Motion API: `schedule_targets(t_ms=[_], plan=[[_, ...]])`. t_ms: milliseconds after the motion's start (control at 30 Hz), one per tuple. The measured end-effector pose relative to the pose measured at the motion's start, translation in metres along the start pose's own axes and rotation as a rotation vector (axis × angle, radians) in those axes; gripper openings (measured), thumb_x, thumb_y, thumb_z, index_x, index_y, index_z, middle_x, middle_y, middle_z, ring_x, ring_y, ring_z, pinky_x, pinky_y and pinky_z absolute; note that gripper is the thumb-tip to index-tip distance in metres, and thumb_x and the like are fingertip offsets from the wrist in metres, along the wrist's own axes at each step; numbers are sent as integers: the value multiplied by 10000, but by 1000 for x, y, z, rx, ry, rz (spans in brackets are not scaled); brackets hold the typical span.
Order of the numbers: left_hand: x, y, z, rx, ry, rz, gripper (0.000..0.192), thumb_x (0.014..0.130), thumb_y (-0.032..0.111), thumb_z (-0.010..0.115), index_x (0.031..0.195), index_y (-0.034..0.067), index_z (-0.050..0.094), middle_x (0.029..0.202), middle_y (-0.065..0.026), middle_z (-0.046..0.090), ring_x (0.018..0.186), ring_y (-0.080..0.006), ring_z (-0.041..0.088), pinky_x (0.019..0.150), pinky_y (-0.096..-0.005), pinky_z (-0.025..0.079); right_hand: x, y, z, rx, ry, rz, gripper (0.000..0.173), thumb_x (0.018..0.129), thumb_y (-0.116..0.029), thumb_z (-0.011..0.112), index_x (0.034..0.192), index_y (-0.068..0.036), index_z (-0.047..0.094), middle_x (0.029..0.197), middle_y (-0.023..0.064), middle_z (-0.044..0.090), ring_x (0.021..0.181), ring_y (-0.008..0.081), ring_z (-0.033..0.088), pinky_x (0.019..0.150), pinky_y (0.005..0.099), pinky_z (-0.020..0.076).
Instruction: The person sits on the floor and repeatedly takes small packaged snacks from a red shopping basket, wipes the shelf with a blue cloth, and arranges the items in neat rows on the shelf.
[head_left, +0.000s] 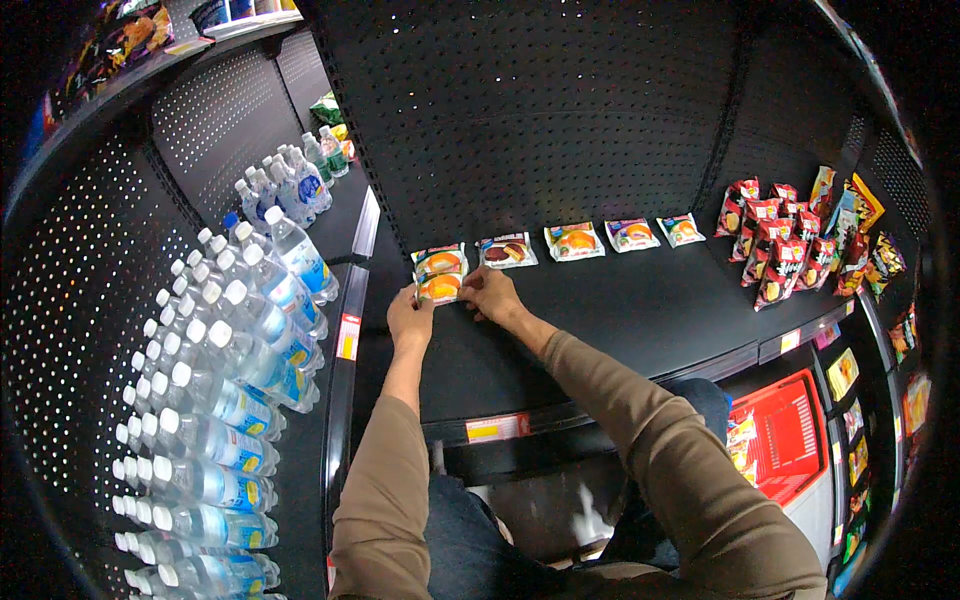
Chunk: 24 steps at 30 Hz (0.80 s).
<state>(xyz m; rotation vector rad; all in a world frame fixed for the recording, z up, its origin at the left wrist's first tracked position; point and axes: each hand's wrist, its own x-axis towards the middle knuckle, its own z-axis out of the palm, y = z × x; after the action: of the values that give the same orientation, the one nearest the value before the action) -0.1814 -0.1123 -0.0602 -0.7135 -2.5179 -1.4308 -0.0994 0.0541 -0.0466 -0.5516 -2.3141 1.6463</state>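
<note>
My left hand (410, 321) grips the left and near edge of a wrapped snack cake (439, 287) with an orange picture on it. My right hand (492, 296) pinches the same pack at its right edge. Directly behind lies a matching wrapped cake (439, 260), the two packs close together on the black shelf (585, 322). To the right runs a spaced row: a dark-labelled cake pack (508, 250), an orange-pictured pack (574, 241), a purple-marked pack (632, 235) and a green-marked pack (681, 229).
Clear bottles with white caps (225, 442) crowd the left shelf. Red snack bags (780, 270) stand at the right end. A red shopping basket (795, 435) with packets inside sits below right. A perforated back panel (540, 135) rises behind; price tags (497, 427) line the front edge.
</note>
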Motion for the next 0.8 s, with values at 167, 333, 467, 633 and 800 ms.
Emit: schedule_targets(t_ms=[167, 333, 467, 633, 800], plan=[[-1, 1, -1, 105, 16, -20, 371, 851, 139, 714, 1170, -40, 654, 1115, -197, 676, 1032, -312, 664, 899, -383, 518, -9, -7, -8, 9, 15, 28, 255, 920, -155, 700, 1087, 31, 648, 844, 136, 726, 641, 196, 705, 518, 317, 578], [-4, 15, -5, 196, 130, 173, 335, 845, 100, 692, 1166, 14, 646, 1148, -203, 644, 1130, -387, 581, 1008, -464, 452, -54, -23, -50, 21, -149, 10, 192, 983, -149, 610, 1114, -9, 626, 966, 70, 684, 764, 142, 690, 558, 290, 591], [-12, 39, -7, 123, 110, 278, 265, 859, 39, 642, 1121, 29, 678, 1107, -170, 665, 1086, -356, 598, 978, -445, 468, -104, -28, -111, 25, -186, -84, 163, 996, -163, 594, 1079, -31, 641, 915, 66, 687, 746, 127, 678, 559, 294, 584], [-22, 70, -3, -3, -26, 299, 292, 898, 1, 610, 1169, 63, 699, 1107, -144, 671, 1145, -309, 605, 1001, -380, 469, -187, -14, -194, -234, 56, -282, 152, 963, -114, 617, 1079, -17, 626, 930, 111, 695, 821, 223, 702, 697, 364, 572], [-32, 83, 8, -50, -107, 307, 259, 958, 12, 583, 1206, 14, 657, 1245, -152, 637, 1011, -232, 694, 861, -321, 549, -246, 23, -250, -461, 304, -321, 181, 936, -73, 620, 1101, -2, 637, 975, 154, 712, 896, 268, 708, 778, 370, 557]])
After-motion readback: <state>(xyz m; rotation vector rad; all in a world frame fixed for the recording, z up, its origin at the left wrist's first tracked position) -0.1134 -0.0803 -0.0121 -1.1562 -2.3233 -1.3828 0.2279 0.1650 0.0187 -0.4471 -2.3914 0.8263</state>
